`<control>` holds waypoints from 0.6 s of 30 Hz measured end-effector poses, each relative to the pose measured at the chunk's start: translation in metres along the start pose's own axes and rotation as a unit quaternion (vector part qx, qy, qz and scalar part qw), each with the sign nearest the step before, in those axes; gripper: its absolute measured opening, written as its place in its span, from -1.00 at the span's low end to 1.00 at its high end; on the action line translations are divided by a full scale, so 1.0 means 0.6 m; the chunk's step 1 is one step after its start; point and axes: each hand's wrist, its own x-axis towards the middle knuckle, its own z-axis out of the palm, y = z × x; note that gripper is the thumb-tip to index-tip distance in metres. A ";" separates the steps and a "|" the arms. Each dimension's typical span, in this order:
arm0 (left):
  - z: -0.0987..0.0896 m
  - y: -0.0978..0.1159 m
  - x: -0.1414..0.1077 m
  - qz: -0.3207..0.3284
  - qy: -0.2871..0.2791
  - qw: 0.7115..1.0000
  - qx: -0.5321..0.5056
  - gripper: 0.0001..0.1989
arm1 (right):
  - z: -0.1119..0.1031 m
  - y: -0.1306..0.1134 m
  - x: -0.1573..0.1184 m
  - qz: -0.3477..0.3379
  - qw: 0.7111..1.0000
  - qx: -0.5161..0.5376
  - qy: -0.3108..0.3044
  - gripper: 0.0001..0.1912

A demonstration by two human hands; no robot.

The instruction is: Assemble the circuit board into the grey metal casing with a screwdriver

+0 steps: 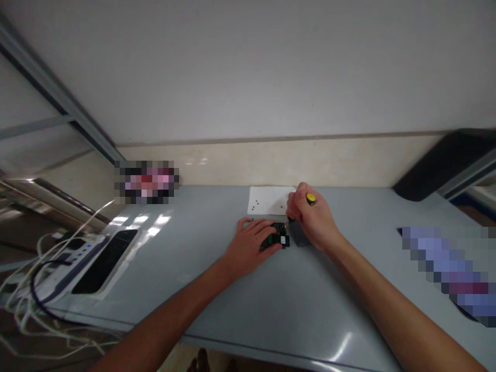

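A small black device with green circuit parts (pixel 283 239) lies on the grey table, under the fingers of my left hand (pixel 250 245), which grip and steady it. My right hand (pixel 309 213) is closed round a screwdriver with a yellow-ended handle (pixel 310 199); its thin shaft points down to the left and its tip is at the device. A dark flat piece (pixel 299 235) sits partly under my right hand. Behind both hands is a white sheet (pixel 269 200) with several tiny dark screws on its left part and one near its right.
At the left of the grey table (pixel 217 330) are a phone-like black panel (pixel 105 261), a white power strip (pixel 73 263) and tangled pale cables (pixel 23 310). Blurred-out objects lie at the back left and the right. A black object (pixel 442 165) stands at the back right.
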 end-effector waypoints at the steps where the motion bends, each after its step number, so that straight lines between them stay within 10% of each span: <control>1: 0.000 0.000 0.000 0.000 0.001 1.000 0.000 -0.69 | 0.002 -0.002 0.000 0.003 1.000 0.006 -0.002 -0.49; 18: 0.000 0.002 0.000 -0.003 0.004 1.000 -0.002 -0.70 | 0.014 -0.009 -0.005 0.019 0.999 0.029 -0.037 -0.48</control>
